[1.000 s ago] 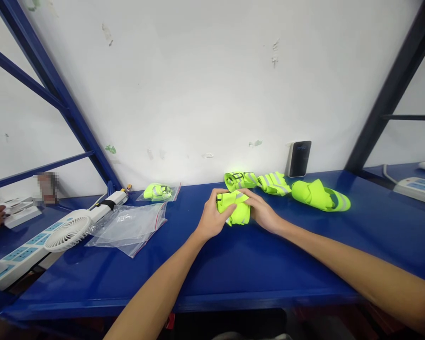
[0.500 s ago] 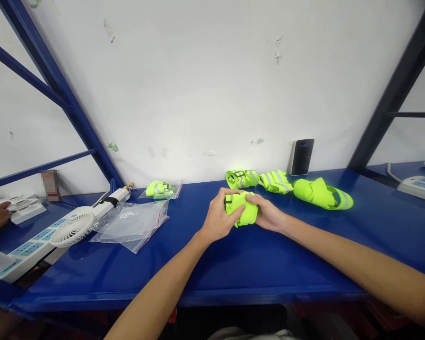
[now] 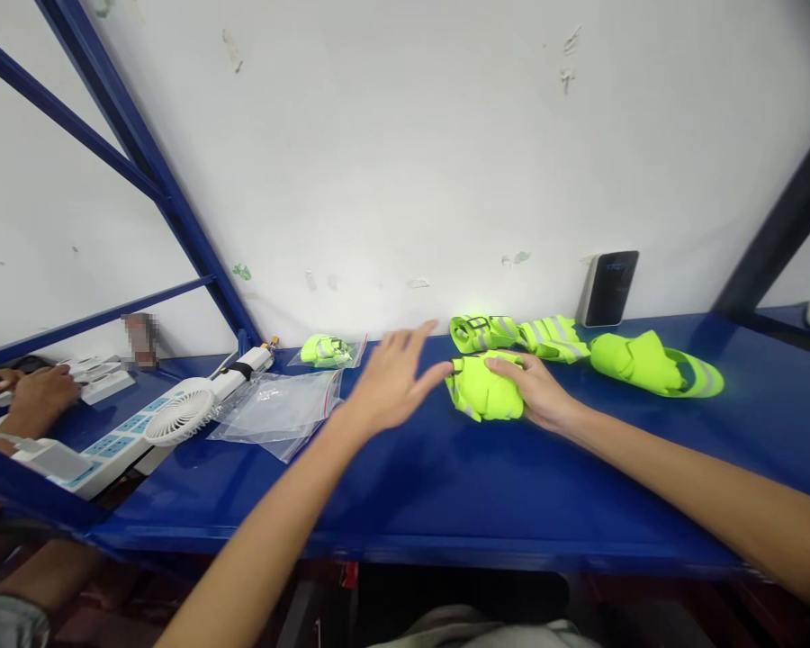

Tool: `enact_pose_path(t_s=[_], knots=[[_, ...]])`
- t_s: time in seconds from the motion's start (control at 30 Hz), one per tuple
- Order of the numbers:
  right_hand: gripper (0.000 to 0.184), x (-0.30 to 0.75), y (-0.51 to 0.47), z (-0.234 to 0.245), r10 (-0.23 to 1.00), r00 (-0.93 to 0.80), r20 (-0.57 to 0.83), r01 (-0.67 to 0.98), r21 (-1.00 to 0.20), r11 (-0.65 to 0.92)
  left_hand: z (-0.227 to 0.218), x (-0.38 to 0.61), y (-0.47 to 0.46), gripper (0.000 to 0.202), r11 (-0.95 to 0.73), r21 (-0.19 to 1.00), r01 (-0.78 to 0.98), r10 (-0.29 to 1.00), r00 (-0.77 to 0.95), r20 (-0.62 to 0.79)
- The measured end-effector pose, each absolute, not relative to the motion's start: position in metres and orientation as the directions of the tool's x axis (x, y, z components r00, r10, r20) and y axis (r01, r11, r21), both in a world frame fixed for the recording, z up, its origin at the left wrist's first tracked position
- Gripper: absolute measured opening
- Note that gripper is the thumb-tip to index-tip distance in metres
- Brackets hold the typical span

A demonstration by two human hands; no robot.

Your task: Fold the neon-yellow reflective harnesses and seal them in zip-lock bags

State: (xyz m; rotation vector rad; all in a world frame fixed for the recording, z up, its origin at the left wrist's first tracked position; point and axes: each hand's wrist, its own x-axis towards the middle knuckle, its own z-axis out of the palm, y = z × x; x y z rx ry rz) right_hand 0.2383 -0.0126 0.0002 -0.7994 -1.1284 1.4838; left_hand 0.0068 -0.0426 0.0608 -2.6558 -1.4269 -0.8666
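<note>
My right hand point(image 3: 538, 391) grips a folded neon-green reflective vest point(image 3: 484, 392) and holds it on the blue shelf point(image 3: 486, 486). My left hand point(image 3: 390, 378) hovers open just left of the bundle, fingers spread, holding nothing. A stack of clear zip bags point(image 3: 280, 411) with red seals lies further left. One bagged green vest point(image 3: 329, 350) rests by the wall.
Three more rolled green vests point(image 3: 484, 331) point(image 3: 554, 336) point(image 3: 654, 364) lie along the wall, near a dark device point(image 3: 607, 288). A white fan point(image 3: 178, 420) and power strip point(image 3: 118, 438) sit at left. Another person's hand point(image 3: 39, 396) works at far left. Blue frame bars point(image 3: 155, 180) slant upward.
My left hand has let go of the folded vest and moved left, opening. My right hand keeps the bundle pressed on the shelf. The camera has shifted left.
</note>
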Motion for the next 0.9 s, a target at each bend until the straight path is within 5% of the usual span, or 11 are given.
enact_pose_path(t_s=[0.1,0.2,0.37,0.57,0.73,0.9], knots=[[0.028,0.235,-0.013,0.000,0.978,-0.195,0.078,-0.325,-0.946,0.011,0.083,-0.063,-0.045,0.080,-0.357,0.104,0.928,0.912,0.322,0.252],[0.027,0.232,-0.014,0.000,0.976,-0.207,0.069,-0.330,-0.944,-0.003,0.088,-0.125,-0.050,0.101,-0.268,0.133,0.954,0.959,0.277,-0.057],[0.031,0.233,-0.013,-0.003,0.958,-0.279,0.073,-0.331,-0.943,-0.025,0.072,-0.151,-0.048,0.111,-0.231,0.215,0.949,0.952,0.266,-0.150],[0.032,0.235,-0.015,0.001,0.951,-0.292,0.098,-0.347,-0.938,-0.010,0.101,-0.123,-0.030,0.081,-0.351,0.307,0.885,0.925,0.378,-0.032],[0.020,0.242,-0.004,0.011,0.984,-0.163,0.070,-0.487,-0.873,-0.019,0.141,-0.061,-0.032,0.075,-0.704,0.374,0.603,0.702,0.511,0.497],[0.018,0.256,0.015,0.019,0.997,-0.002,0.081,-0.634,-0.771,0.062,0.093,0.010,-0.024,0.047,-0.823,0.381,0.422,0.568,0.615,0.546]])
